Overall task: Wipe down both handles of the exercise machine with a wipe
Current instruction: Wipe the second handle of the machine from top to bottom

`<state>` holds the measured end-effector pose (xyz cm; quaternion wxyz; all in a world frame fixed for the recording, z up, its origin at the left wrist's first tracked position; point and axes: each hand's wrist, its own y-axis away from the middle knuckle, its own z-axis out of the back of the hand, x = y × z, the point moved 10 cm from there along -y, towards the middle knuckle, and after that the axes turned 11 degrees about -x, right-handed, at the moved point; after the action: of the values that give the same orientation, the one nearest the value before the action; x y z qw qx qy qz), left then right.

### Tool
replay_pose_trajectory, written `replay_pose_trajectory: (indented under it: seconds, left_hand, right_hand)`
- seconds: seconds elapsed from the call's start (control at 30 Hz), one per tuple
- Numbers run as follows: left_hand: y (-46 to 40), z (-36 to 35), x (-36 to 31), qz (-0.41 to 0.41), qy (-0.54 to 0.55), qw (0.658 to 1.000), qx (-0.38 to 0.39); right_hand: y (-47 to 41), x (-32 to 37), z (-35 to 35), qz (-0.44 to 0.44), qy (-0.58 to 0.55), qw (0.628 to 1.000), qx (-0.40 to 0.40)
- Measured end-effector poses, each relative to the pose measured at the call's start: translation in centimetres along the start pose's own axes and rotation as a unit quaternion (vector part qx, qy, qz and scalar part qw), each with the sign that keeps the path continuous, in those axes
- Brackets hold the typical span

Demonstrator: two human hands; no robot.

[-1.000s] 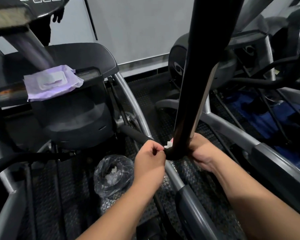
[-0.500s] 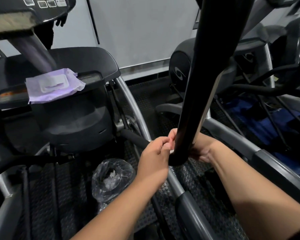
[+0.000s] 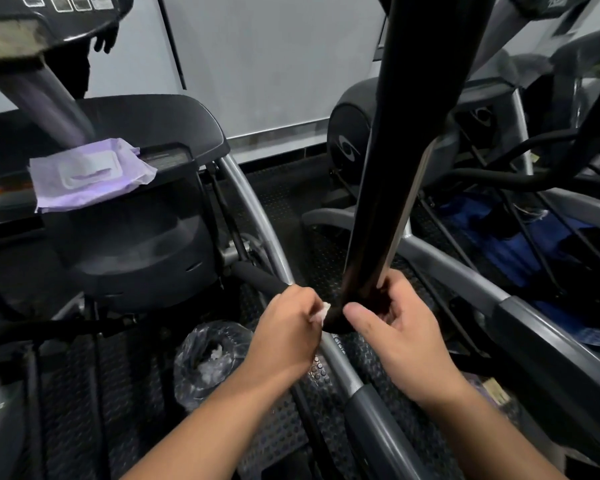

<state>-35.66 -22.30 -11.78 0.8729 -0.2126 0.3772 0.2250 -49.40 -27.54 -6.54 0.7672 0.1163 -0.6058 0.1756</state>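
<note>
Two hands meet at the lower end of the black handle [image 3: 413, 140], which rises between them toward the top of the frame. Left hand [image 3: 286, 336]: fingers curled, pinching a small white wipe [image 3: 321, 312] against the handle's left side, just above its rounded tip. Right hand [image 3: 400, 332]: palm turned up, fingers curled loosely around the handle's right side, thumb extended toward the tip; whether the fingers grip firmly cannot be determined. Left of and above the left hand, a purple wipes pack [image 3: 90, 173] lies flat on the machine's console shelf [image 3: 174, 133]. Below and left of the left hand, a clear plastic bag [image 3: 212, 358] holding crumpled white material sits on the studded rubber floor [image 3: 281, 427]. A grey frame rail [image 3: 340, 365] passes beneath both hands.
</note>
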Motion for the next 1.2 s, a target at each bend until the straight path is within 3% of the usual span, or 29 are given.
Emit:
replay_pose_trajectory:
  seconds: [0.13, 0.3, 0.43, 0.57, 0.67, 0.83, 0.93, 1.1, 1.2]
  left_hand:
    - [0.6, -0.1, -0.8, 0.003, 0.047, 0.999, 0.007]
    - [-0.7, -0.4, 1.4, 0.054, 0.018, 0.998, 0.033]
    - [-0.4, -0.7, 0.6, 0.032, 0.07, 0.997, 0.029]
    - [-1.5, -0.6, 3.0, 0.072, 0.031, 0.997, 0.015]
    - [-1.1, -1.2, 1.2, 0.056, 0.067, 0.995, 0.045]
    - [-3.6, -1.6, 3.1, 0.063, -0.044, 0.994, 0.083]
    - [-3.2, -2.9, 1.1, 0.043, -0.025, 0.989, 0.139]
    - [-4.1, -2.2, 3.7, 0.04, -0.099, 0.991, 0.078]
    - [-2.0, -2.2, 2.6, 0.031, -0.012, 0.999, 0.037]
  right_hand:
    - [-0.7, 0.5, 0.3, 0.005, 0.033, 0.999, -0.032]
    - [-1.1, 0.8, 0.1, 0.015, 0.044, 0.999, -0.025]
    - [-1.5, 0.8, 0.0, 0.023, 0.059, 0.998, -0.026]
    - [-1.5, 0.8, 0.0, 0.02, 0.049, 0.998, -0.027]
    - [-1.5, 0.9, -0.2, 0.022, 0.039, 0.999, -0.025]
    - [-1.4, 1.0, -0.3, 0.022, 0.029, 0.999, -0.023]
    - [-1.4, 1.2, -0.4, 0.024, 0.028, 0.999, -0.02]
    - [-1.4, 1.3, -0.5, 0.021, 0.045, 0.999, -0.023]
    - [-1.4, 1.2, -0.3, 0.014, 0.035, 0.998, -0.041]
